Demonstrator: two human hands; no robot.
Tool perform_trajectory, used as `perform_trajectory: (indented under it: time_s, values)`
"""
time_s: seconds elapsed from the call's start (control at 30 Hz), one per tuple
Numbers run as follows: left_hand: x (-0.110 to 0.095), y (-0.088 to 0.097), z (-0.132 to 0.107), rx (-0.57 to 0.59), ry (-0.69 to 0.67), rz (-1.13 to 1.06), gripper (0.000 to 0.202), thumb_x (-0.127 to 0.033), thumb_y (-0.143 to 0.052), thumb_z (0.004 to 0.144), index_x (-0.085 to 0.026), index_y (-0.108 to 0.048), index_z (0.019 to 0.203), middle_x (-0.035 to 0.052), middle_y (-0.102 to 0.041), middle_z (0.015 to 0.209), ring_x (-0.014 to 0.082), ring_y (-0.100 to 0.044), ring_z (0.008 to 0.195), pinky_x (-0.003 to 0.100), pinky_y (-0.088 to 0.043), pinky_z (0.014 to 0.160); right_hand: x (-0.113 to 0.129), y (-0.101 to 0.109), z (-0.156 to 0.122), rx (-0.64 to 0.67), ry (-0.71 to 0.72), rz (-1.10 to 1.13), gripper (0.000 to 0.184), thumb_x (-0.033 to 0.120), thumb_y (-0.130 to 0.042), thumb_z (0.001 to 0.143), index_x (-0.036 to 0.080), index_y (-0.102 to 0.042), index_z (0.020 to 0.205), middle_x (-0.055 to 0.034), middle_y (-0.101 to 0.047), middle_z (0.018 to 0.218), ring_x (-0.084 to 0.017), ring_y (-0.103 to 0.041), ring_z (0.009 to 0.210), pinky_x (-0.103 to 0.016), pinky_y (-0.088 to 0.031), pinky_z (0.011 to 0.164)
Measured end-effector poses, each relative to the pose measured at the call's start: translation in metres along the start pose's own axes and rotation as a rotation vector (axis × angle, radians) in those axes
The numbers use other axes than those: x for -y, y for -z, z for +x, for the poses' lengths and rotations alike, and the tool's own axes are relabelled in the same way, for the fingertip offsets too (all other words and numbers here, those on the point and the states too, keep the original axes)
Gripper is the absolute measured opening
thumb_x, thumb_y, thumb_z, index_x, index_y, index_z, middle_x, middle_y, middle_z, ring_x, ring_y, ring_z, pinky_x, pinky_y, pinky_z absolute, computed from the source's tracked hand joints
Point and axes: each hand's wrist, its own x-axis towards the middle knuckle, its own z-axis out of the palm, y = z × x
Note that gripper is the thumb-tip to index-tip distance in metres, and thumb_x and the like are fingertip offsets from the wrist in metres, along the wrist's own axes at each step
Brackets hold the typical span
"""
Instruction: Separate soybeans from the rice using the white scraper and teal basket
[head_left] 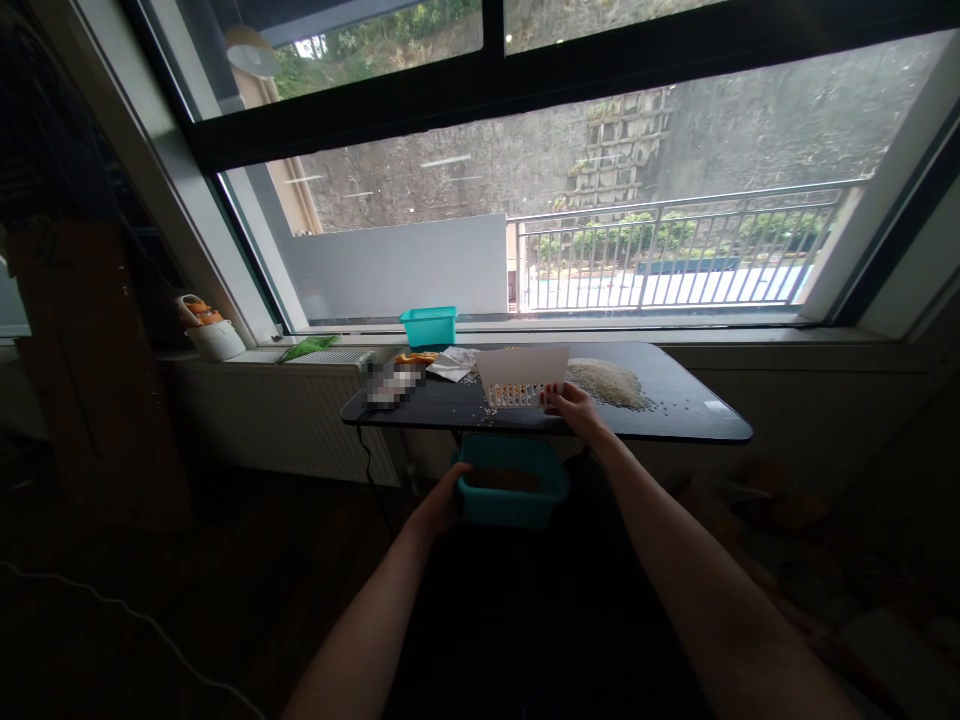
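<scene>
My left hand [442,503] grips the left side of a teal plastic bin [510,495], held just below the front edge of a black table [697,420]. Brownish grains lie inside the bin. My right hand [571,405] rests on the table's front edge, its fingers closed on the lower right corner of a white slotted basket [523,375] that stands tilted on the table. To the right of the basket lies a pile of pale grains [607,382], with loose grains scattered around it.
A second teal bin [429,325] stands on the windowsill. Crumpled white paper [452,363] and an orange item [415,357] lie at the table's back left. A white pot [214,338] and green object [309,347] sit on the radiator shelf to the left. A cable hangs under the table.
</scene>
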Motion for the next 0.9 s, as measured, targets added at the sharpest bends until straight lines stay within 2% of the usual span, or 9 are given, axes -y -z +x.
perform_trajectory:
  time_s: [0.2,0.43,0.67,0.9]
  values:
    - [0.000,0.000,-0.001,0.023,-0.003,-0.028,0.041,-0.041,-0.052,0.074,-0.018,-0.056,0.108,0.0066,-0.066,0.090,0.0216,-0.062,0.082,0.030,-0.050,0.068,0.004,0.000,-0.002,0.024,-0.014,0.019,0.034,0.045,-0.071,0.056,0.020,-0.059,0.075,-0.0005,-0.063,0.075,-0.016,-0.062,0.075,-0.029,-0.052,0.064]
    - [-0.002,0.002,-0.003,0.027,0.001,-0.043,0.043,-0.044,-0.049,0.076,-0.017,-0.055,0.109,0.0075,-0.066,0.088,0.0218,-0.063,0.078,0.032,-0.049,0.067,0.010,-0.010,-0.004,0.131,-0.009,0.021,0.033,0.043,-0.070,0.058,0.019,-0.061,0.077,-0.0016,-0.064,0.076,-0.015,-0.061,0.073,-0.031,-0.052,0.067]
    - [-0.002,-0.001,-0.007,-0.009,0.002,-0.022,0.041,-0.044,-0.048,0.076,-0.020,-0.055,0.108,0.0059,-0.066,0.089,0.0216,-0.062,0.081,0.031,-0.049,0.066,0.011,-0.019,-0.005,0.146,-0.024,-0.018,0.034,0.046,-0.071,0.056,0.019,-0.060,0.074,-0.0008,-0.062,0.072,-0.015,-0.060,0.071,-0.030,-0.051,0.066]
    - [-0.002,-0.001,-0.006,-0.033,0.010,-0.021,0.043,-0.045,-0.050,0.075,-0.019,-0.055,0.109,0.0078,-0.066,0.090,0.0231,-0.061,0.084,0.032,-0.049,0.068,0.011,-0.023,-0.005,0.133,-0.016,0.002,0.034,0.048,-0.069,0.057,0.020,-0.059,0.075,-0.0018,-0.063,0.075,-0.015,-0.060,0.072,-0.031,-0.051,0.066]
